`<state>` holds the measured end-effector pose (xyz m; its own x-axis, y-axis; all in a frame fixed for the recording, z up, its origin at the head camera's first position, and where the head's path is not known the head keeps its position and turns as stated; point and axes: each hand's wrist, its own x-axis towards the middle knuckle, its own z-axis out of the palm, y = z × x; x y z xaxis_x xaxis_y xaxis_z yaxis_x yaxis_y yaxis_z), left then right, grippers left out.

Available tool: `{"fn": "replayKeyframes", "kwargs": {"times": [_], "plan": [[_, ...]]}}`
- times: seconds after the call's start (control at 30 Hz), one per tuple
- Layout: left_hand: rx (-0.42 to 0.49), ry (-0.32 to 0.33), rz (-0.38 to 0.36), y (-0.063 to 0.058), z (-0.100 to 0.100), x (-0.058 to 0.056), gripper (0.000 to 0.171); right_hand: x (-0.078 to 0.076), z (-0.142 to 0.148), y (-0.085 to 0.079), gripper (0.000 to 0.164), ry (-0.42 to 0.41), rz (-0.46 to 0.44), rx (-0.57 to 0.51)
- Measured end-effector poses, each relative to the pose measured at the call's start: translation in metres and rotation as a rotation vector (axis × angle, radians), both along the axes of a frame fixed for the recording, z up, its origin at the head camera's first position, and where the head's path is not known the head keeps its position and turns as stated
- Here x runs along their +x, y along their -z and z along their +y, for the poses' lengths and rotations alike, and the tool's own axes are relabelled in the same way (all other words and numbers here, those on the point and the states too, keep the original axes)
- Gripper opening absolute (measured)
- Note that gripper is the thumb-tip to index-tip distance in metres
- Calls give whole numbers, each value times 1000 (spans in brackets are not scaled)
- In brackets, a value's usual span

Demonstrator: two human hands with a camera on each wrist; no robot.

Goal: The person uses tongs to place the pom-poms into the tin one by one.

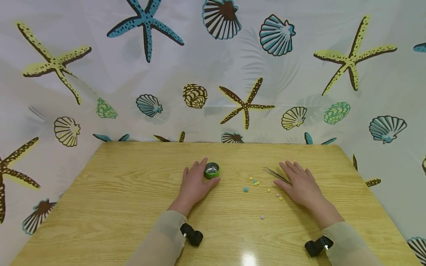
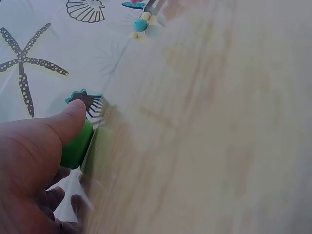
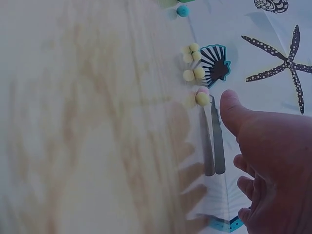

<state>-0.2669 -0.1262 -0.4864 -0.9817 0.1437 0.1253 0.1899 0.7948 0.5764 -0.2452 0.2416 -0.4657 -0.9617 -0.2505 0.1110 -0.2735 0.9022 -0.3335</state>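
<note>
On the table (image 1: 126, 184), the left hand (image 1: 194, 183) is extending its fingers beside a green tin (image 1: 212, 174), thumb lying on the near side; whether it is touching the tin, I cannot tell; the tin is standing upright, mouth upward, nearer the far edge; small blue, yellow and pink beads (image 1: 245, 189) are lying scattered rightward, one pink nearest the near edge; tweezers (image 1: 279, 176) are pointing toward the far edge, just beside the right hand (image 1: 301, 187), whose fingers are lying straight.
</note>
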Motion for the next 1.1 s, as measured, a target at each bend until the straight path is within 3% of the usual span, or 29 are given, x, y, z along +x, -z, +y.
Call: {"fn": "replayKeyframes", "kwargs": {"times": [0.6, 1.1], "plan": [[41, -29, 42, 3, 6, -2, 74, -5, 5, 9, 67, -27, -30, -70], [81, -1, 63, 1, 10, 2, 65, -8, 7, 13, 61, -35, -16, -108]]}}
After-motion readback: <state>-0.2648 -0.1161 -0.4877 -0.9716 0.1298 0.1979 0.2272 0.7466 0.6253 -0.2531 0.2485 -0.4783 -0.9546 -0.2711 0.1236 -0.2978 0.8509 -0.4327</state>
